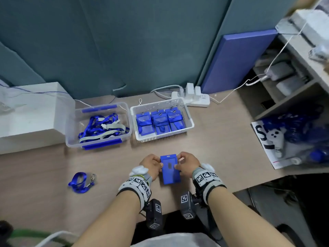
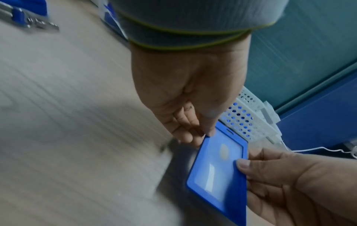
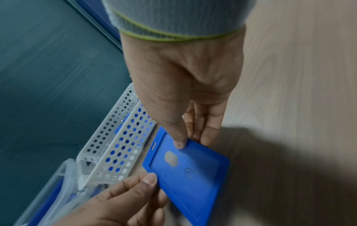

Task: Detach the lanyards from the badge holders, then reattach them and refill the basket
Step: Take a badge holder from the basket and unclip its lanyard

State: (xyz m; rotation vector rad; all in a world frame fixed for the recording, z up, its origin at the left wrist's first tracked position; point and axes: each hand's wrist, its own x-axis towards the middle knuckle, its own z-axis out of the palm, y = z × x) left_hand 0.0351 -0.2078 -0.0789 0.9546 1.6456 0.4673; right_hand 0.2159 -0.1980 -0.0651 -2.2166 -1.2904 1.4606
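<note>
A blue badge holder (image 1: pixel 170 170) with no lanyard on it is held over the table's front middle. My left hand (image 1: pixel 153 165) pinches its left edge and my right hand (image 1: pixel 185 164) pinches its right edge. In the left wrist view the badge holder (image 2: pixel 218 172) shows its clear window, with the left thumb at its top corner. The right wrist view shows the badge holder (image 3: pixel 185 172) pinched between right thumb and fingers. A loose blue lanyard (image 1: pixel 81 182) lies on the table to the left. The white basket (image 1: pixel 189 115) holds several badge holders with lanyards.
A clear bin (image 1: pixel 71 139) with several blue and grey lanyards stands left of the basket. A white box (image 1: pixel 35 113) sits at far left, a power strip (image 1: pixel 194 98) behind the basket, and a bag of blue items (image 1: pixel 293 139) at right under shelves.
</note>
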